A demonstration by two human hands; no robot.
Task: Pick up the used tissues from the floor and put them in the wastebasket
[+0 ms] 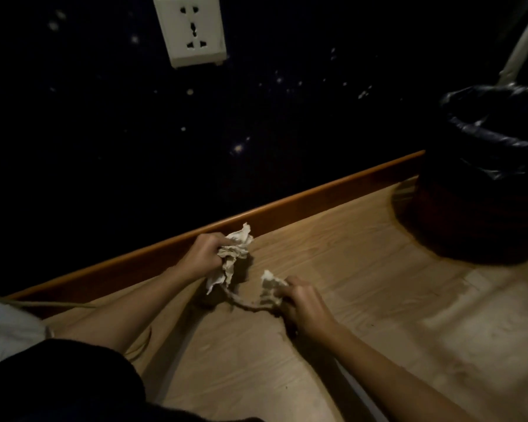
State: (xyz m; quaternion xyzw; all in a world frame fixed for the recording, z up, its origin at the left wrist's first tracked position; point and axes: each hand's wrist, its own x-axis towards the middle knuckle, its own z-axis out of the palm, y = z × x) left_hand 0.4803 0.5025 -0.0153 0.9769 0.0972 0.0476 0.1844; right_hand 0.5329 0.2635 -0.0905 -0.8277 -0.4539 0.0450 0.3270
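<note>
Right hand [299, 303] low over wood floor [363, 269], grip closed on small crumpled tissue [270, 289]. Thin twisted strand [241, 303] runs across floor to left side; possibly same tissue, dim light. Left hand [203, 254] near baseboard [287, 205], grip clenched on bigger tissue wad [233, 257]. Wastebasket [482, 166] with black liner far right by wall, well apart. Wall socket [189, 28] above.

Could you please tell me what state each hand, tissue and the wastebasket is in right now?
left hand: closed on a crumpled tissue, close to the floor.
right hand: closed on a second crumpled tissue.
left tissue: crumpled, gripped, tail hanging down.
right tissue: crumpled, gripped, a twisted strand trailing leftward.
wastebasket: upright, open-topped, lined with a black bag; contents too dark to tell.
wall socket: nothing plugged in.
</note>
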